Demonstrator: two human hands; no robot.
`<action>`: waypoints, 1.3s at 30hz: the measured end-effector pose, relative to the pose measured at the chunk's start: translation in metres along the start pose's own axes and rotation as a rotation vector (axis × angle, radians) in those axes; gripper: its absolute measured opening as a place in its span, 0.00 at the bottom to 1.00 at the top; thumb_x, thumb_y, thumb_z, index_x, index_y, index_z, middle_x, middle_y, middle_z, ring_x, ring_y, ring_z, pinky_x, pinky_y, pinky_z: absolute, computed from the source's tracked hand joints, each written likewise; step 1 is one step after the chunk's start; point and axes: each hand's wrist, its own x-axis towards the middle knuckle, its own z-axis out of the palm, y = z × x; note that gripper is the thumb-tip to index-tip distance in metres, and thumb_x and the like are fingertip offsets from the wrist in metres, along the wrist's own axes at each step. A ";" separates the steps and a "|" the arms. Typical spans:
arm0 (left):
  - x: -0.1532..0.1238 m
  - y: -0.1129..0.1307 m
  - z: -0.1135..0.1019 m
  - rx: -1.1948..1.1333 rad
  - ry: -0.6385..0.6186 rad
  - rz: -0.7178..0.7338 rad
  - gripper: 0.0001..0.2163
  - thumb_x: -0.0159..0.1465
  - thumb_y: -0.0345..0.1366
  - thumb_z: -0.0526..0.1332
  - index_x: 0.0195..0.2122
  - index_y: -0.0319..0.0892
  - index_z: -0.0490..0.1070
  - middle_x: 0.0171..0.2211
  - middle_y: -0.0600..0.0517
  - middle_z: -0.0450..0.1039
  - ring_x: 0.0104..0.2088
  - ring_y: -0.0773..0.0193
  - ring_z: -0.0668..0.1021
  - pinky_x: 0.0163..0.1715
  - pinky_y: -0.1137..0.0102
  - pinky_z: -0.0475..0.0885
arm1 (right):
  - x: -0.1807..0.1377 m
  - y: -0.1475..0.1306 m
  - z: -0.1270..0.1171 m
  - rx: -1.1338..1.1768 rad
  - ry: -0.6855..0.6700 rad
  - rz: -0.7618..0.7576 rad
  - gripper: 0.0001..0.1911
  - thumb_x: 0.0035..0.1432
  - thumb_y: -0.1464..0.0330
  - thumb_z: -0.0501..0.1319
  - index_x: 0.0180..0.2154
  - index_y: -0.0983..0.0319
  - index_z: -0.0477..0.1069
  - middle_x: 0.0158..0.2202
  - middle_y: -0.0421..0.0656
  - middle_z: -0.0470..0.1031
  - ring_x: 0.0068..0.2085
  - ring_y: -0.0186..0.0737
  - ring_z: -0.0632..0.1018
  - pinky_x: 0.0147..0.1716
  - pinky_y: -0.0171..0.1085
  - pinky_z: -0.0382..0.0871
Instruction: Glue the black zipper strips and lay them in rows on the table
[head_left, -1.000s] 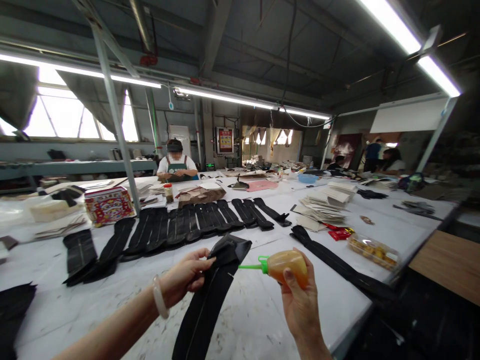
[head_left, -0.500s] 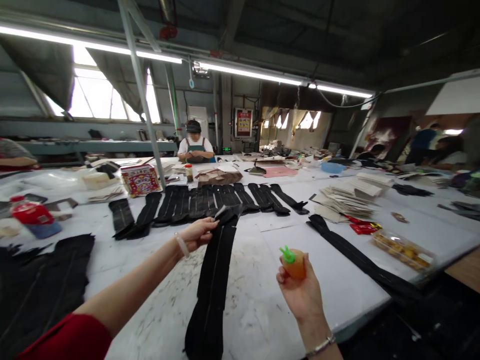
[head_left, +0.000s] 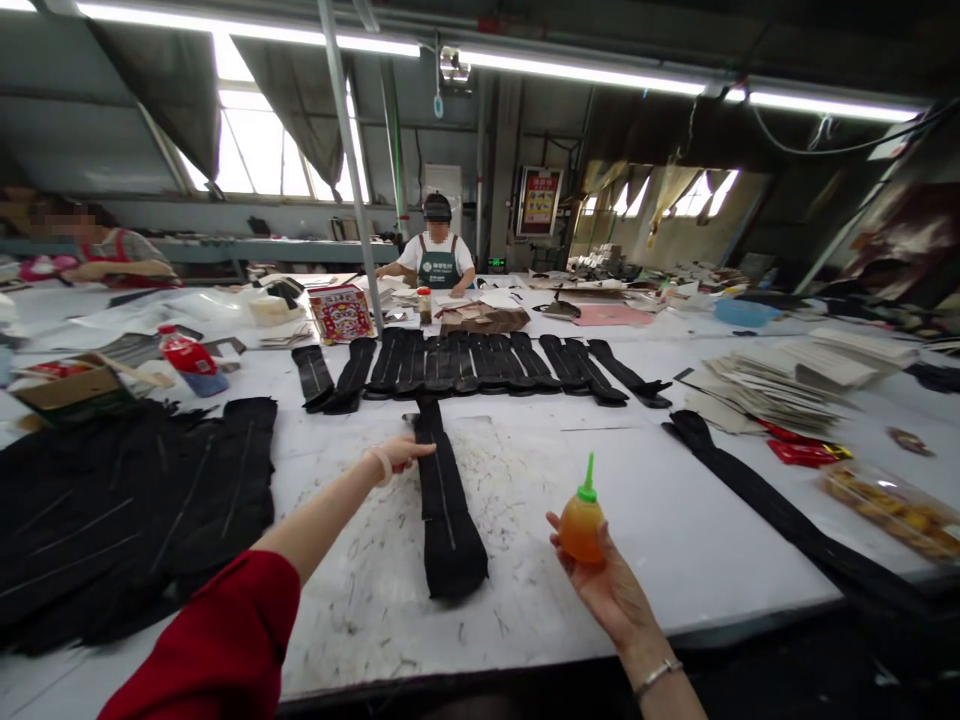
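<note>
A long black strip point(head_left: 444, 490) with a zip line down its middle lies flat on the white table point(head_left: 675, 520), pointing away from me. My left hand point(head_left: 403, 453) reaches out and touches the strip's left edge near its far end, fingers together. My right hand point(head_left: 600, 575) is held palm up and grips a small orange squeeze bottle point(head_left: 581, 522) with a green nozzle pointing up. A row of similar black strips point(head_left: 480, 362) lies side by side beyond it.
A pile of black material point(head_left: 127, 510) covers the table at left. Stacked pale sheets point(head_left: 780, 385), red packets and a clear snack tray point(head_left: 885, 505) sit at right. Another long black strip point(head_left: 780, 520) runs along the right. Two people work at the far side; a metal post point(head_left: 349, 170) stands behind.
The strip that my left hand held lifted and folded now lies flat on the table. My right hand turned the bottle from sideways to nozzle up. The view shifted left.
</note>
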 end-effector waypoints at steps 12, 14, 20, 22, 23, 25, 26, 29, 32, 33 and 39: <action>-0.055 -0.068 0.047 -0.243 -0.064 0.072 0.20 0.50 0.27 0.71 0.43 0.42 0.68 0.30 0.52 0.79 0.25 0.64 0.80 0.22 0.74 0.74 | 0.058 -0.018 -0.016 -0.735 0.255 -0.513 0.29 0.38 0.53 0.71 0.41 0.56 0.68 0.36 0.38 0.76 0.42 0.46 0.77 0.44 0.46 0.71; -0.063 -0.064 0.050 -0.328 -0.109 0.070 0.19 0.53 0.29 0.69 0.46 0.44 0.68 0.36 0.50 0.80 0.28 0.64 0.81 0.26 0.72 0.77 | 0.062 -0.023 -0.024 -0.884 0.314 -0.555 0.28 0.33 0.57 0.73 0.38 0.57 0.70 0.31 0.37 0.74 0.41 0.49 0.76 0.47 0.49 0.68; -0.074 -0.085 0.064 -0.483 -0.158 -0.073 0.12 0.56 0.24 0.65 0.40 0.38 0.68 0.33 0.47 0.80 0.26 0.63 0.82 0.23 0.73 0.77 | 0.051 -0.029 -0.041 -1.190 0.414 -0.650 0.28 0.29 0.62 0.72 0.38 0.58 0.71 0.38 0.44 0.77 0.51 0.63 0.72 0.58 0.59 0.52; -0.073 -0.094 0.068 -0.507 -0.161 -0.111 0.11 0.55 0.22 0.65 0.38 0.37 0.68 0.31 0.46 0.81 0.25 0.62 0.82 0.22 0.74 0.77 | 0.035 -0.021 -0.040 -1.234 0.457 -0.735 0.33 0.32 0.60 0.72 0.44 0.60 0.70 0.47 0.50 0.75 0.55 0.64 0.69 0.59 0.59 0.51; -0.072 -0.097 0.069 -0.518 -0.162 -0.122 0.10 0.55 0.21 0.65 0.38 0.36 0.69 0.31 0.45 0.81 0.25 0.62 0.82 0.22 0.74 0.77 | 0.024 -0.015 -0.037 -1.261 0.458 -0.802 0.34 0.36 0.59 0.71 0.47 0.61 0.68 0.50 0.52 0.74 0.56 0.63 0.69 0.59 0.57 0.52; -0.070 -0.100 0.071 -0.534 -0.165 -0.136 0.10 0.56 0.21 0.65 0.37 0.35 0.70 0.31 0.45 0.81 0.26 0.61 0.83 0.22 0.75 0.77 | -0.002 0.000 -0.025 -1.357 0.354 -1.038 0.29 0.49 0.59 0.66 0.52 0.62 0.66 0.52 0.53 0.73 0.55 0.58 0.71 0.57 0.54 0.58; -0.070 -0.101 0.071 -0.540 -0.166 -0.140 0.09 0.56 0.21 0.65 0.37 0.35 0.70 0.31 0.44 0.81 0.26 0.61 0.83 0.22 0.75 0.77 | -0.016 0.008 -0.015 -1.442 0.188 -1.101 0.26 0.53 0.62 0.65 0.54 0.60 0.65 0.53 0.52 0.73 0.54 0.54 0.72 0.55 0.51 0.60; -0.069 -0.101 0.073 -0.546 -0.162 -0.153 0.07 0.58 0.22 0.63 0.37 0.35 0.69 0.29 0.45 0.81 0.23 0.62 0.82 0.20 0.75 0.77 | -0.045 0.029 0.024 -1.652 -0.305 -1.092 0.25 0.56 0.71 0.61 0.56 0.58 0.63 0.54 0.48 0.73 0.58 0.51 0.69 0.57 0.50 0.57; -0.070 -0.102 0.076 -0.543 -0.152 -0.161 0.06 0.61 0.22 0.60 0.37 0.36 0.69 0.26 0.47 0.80 0.20 0.65 0.80 0.18 0.76 0.75 | -0.050 0.043 0.058 -1.716 -0.447 -0.991 0.21 0.54 0.75 0.60 0.51 0.59 0.67 0.48 0.46 0.76 0.56 0.51 0.71 0.58 0.51 0.53; -0.070 -0.102 0.077 -0.542 -0.151 -0.161 0.06 0.61 0.22 0.60 0.37 0.36 0.69 0.26 0.48 0.79 0.19 0.66 0.79 0.17 0.76 0.75 | -0.047 0.047 0.065 -1.719 -0.447 -0.960 0.19 0.54 0.75 0.61 0.48 0.59 0.69 0.45 0.45 0.78 0.54 0.51 0.72 0.58 0.52 0.52; -0.071 -0.103 0.079 -0.538 -0.144 -0.167 0.03 0.61 0.24 0.61 0.32 0.36 0.68 0.22 0.48 0.78 0.17 0.67 0.77 0.16 0.77 0.73 | -0.017 0.062 0.072 -1.691 -0.407 -0.803 0.07 0.50 0.69 0.68 0.34 0.58 0.74 0.40 0.43 0.79 0.45 0.48 0.75 0.50 0.46 0.59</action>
